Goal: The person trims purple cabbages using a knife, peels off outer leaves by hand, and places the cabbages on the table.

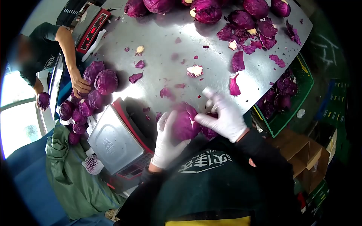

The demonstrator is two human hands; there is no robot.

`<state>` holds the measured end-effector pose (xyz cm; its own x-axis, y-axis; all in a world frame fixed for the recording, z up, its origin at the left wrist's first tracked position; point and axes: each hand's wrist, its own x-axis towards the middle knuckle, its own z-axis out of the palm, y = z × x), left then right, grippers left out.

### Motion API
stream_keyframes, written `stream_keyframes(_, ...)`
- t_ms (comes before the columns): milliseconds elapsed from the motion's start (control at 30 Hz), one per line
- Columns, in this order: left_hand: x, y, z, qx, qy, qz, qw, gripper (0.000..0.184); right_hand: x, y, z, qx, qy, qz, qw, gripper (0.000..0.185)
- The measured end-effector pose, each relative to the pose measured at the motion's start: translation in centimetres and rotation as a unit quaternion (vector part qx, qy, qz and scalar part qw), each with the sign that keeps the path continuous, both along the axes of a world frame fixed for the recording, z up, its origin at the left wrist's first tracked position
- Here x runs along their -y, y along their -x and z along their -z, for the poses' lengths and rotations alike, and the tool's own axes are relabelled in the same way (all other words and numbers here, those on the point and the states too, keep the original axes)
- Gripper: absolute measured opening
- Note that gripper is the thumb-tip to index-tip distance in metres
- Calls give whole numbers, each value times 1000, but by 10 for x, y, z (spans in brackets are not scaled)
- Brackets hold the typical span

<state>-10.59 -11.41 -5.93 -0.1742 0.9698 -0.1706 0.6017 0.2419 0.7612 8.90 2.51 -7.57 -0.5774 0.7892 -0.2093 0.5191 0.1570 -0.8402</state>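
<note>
Apron lettering (206, 162): large white Chinese characters on the dark green apron (203, 190), lower centre of the frame; of the small Latin letters beside them, SHEN is legible, the rest uncertain.
Far scale (89, 32): red, upper left of the frame, glowing red digits with zeros among them.
Near scale (117, 141): lower left of the frame, steel plate bearing a faint mark too unclear to read.
Co-worker (44, 49): upper left, white print on the dark shirt too small to make out; one hand on the cabbage heap (106, 81), the other holding a single cabbage.
Green crate (292, 109): right of the frame, purple cabbages and loose leaves inside.
Cardboard box (292, 145): lower right, flaps open, contents unclear.
Held cabbage (185, 120): centre of the frame, above the steel table's (151, 41) near edge.
Left hand (166, 145): white-gloved, grasping the held cabbage from its left side.
Right hand (227, 119): white-gloved, fingers spread, thumb at the held cabbage's right side; contact cannot be told.
Second cabbage (208, 132): partly hidden below the right hand.
Trimmings (195, 71): pale stem pieces and purple leaves across the table, upper centre and upper right.
</note>
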Motion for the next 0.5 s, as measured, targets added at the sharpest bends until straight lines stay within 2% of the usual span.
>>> stream_keyframes(33, -1, -2, -2, -34, 9, 27, 999, 108, 8, 11, 1, 55, 98, -53, 992, 79)
stream_keyframes(100, -4, -4, -9, -78, 7, 46, 996, 110, 22, 22, 34, 11, 163, -51, 985, 74)
stream_keyframes(200, -14, -8, -13, -88, -12, 34, 995, 117, 17, 22, 35, -30, 136, -68, 988, 72)
stream_keyframes(300, -13, -9, 2, -57, 6, 29, 998, 118, 4, 12, 38, -76, 250, -56, 964, 59)
stream_keyframes(333, -12, -6, 8, -18, 3, 25, 1000, 118, 2, 12, 37, -81, 281, -31, 956, 56)
stream_keyframes(400, -8, 5, 18, 57, -4, 16, 998, 118, -4, 14, 32, -21, 267, -1, 963, 42)
stream_keyframes(433, -11, 9, 17, 130, -8, 4, 991, 116, -8, 16, 32, 14, 253, -1, 967, 37)
stream_keyframes(467, -13, 12, 14, 151, -16, 1, 988, 115, -6, 17, 41, -36, 235, 37, 971, 31)
stream_keyframes(500, -15, 14, 12, 171, -25, -1, 985, 115, -9, 14, 40, -14, 227, 35, 973, 31)
